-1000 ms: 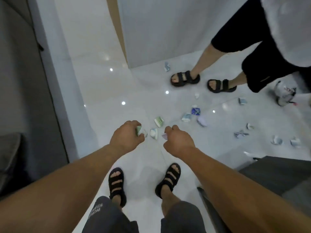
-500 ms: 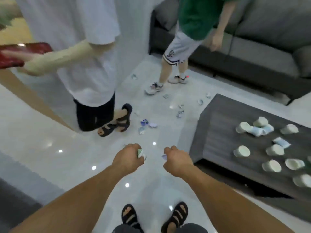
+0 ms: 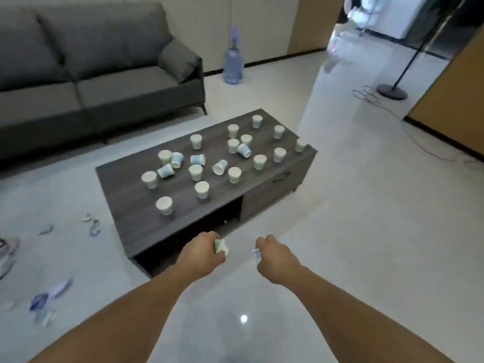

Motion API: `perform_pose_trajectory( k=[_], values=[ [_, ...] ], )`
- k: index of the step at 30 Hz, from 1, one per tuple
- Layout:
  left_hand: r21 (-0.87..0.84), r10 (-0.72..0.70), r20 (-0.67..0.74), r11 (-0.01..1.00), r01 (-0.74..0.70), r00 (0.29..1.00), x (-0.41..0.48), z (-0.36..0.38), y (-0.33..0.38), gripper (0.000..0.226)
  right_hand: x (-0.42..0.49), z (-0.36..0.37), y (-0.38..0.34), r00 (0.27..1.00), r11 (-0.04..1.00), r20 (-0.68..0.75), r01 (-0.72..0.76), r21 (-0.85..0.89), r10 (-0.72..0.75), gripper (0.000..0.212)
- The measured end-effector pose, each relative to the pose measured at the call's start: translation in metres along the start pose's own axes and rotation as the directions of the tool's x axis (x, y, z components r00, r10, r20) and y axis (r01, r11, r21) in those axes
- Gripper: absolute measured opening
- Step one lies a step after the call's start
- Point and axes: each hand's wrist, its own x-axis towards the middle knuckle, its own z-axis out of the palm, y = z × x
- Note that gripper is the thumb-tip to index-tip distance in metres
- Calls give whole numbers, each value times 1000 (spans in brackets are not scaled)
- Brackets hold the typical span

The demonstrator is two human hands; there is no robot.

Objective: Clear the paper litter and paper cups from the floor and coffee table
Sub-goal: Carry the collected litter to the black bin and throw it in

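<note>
Coffee table [image 3: 136,226] now dead ahead; crumpled paper [image 3: 220,247] tight inside left grip [image 3: 200,254], scrap [image 3: 256,252] pinched inside right grip [image 3: 275,260].

Paper cups [image 3: 202,189] spread across worktop [image 3: 136,218], some tipped near its left end. Sofa [image 3: 91,74] behind worktop. Paper litter [image 3: 49,294] on floor [image 3: 366,231], left of worktop.

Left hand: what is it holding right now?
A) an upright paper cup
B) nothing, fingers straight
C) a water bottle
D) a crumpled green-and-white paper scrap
D: the left hand grips a crumpled green-and-white paper scrap near the coffee table's front edge; the paper cups all sit on the table top, and the right hand pinches a smaller pale scrap.
</note>
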Motion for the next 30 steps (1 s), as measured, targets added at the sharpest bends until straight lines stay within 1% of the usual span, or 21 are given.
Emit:
perform_pose_trajectory(
  k=[3,7,11,16,19,23,28,30],
  values=[
    [28,152,75,988,-155,986,37,40,99,36,-23,-35,96,990,990,-49,-131,52,133,20],
    [99,301,171,942,-320,938,79,79,202,37,-36,-72,192,952,951,-95,-278,135,292,24],
    [124,358,272,907,-401,893,134,112,270,41,-30,-93,274,917,912,-83,-372,172,390,24],
    [132,429,362,855,-502,827,232,151,360,43,-17,-125,378,854,843,-65,-494,213,516,21],
    [118,490,429,802,-585,759,275,175,429,45,-21,-148,436,791,778,-62,-579,243,608,20],
    [95,562,495,723,-684,663,314,214,529,47,-30,-174,508,694,674,-74,-661,332,717,19],
    [64,599,619,606,-793,508,330,295,651,50,-52,-188,610,593,556,-41,-724,408,804,24],
    [60,609,642,565,-823,465,333,329,700,51,-65,-195,660,557,517,-39,-740,431,830,26]
  ],
)
